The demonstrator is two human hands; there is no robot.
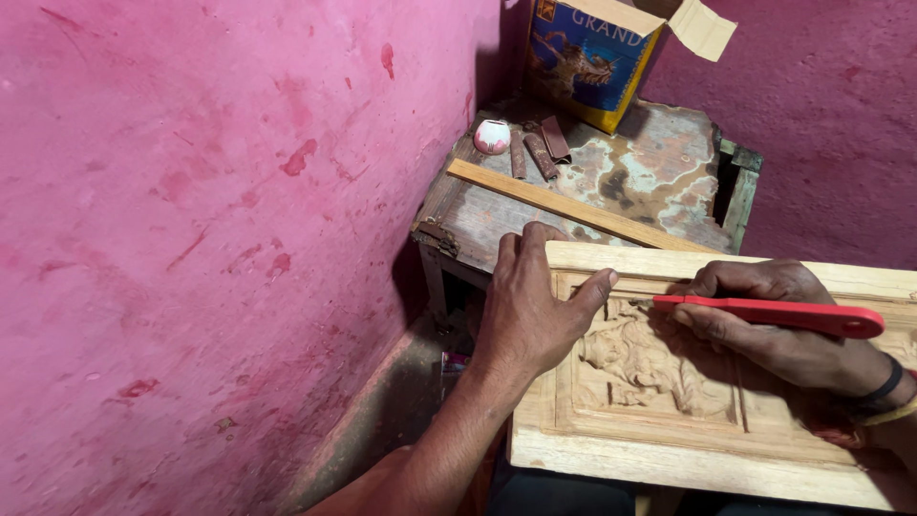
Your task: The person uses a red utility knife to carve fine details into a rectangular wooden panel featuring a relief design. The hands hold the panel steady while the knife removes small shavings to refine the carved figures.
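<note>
A pale carved wooden panel point(669, 454) with a raised frame and a relief figure in its middle lies in front of me. My left hand point(530, 306) grips its upper left corner, thumb resting on the inner frame. My right hand point(778, 325) holds a red-handled tool point(783, 313) whose tip touches the upper edge of the carving near my left thumb. A dark band circles my right wrist.
Behind the panel stands a worn small wooden table point(659, 162) with a long wooden strip point(573, 205), a small pink and white pot point(492, 137), rolled brown sandpaper pieces point(542, 150) and an open blue and yellow cardboard box point(592, 57). Pink walls close in on the left and behind.
</note>
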